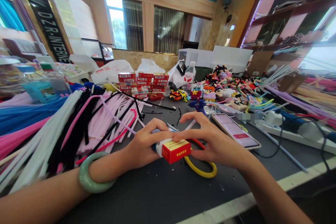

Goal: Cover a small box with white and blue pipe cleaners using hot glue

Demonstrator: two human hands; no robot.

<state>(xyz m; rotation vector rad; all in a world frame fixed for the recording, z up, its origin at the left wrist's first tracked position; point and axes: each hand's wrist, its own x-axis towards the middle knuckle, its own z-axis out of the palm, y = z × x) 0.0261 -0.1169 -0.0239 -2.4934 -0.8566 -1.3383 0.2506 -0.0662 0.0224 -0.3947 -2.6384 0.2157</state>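
Note:
A small red and yellow box [176, 151] with printed characters is held out in front of me over the dark table. Fuzzy white and dark blue material, like pipe cleaner, wraps its left end. My left hand [145, 143], with a green bangle on the wrist, grips that wrapped end. On the other side, my right hand [212, 140] has its index finger on the box's top and its thumb by the right edge. Scissors [201, 174] with a yellow and red handle lie beneath, partly hidden by the hands and box.
Bundles of coloured pipe cleaners [97, 129] cover the left side. Stacked red boxes [143, 84], a bottle [190, 71] and a blue glue gun [197, 105] stand or lie farther back. A phone [235, 131] lies at right, before a pile of fuzzy dolls [223, 80].

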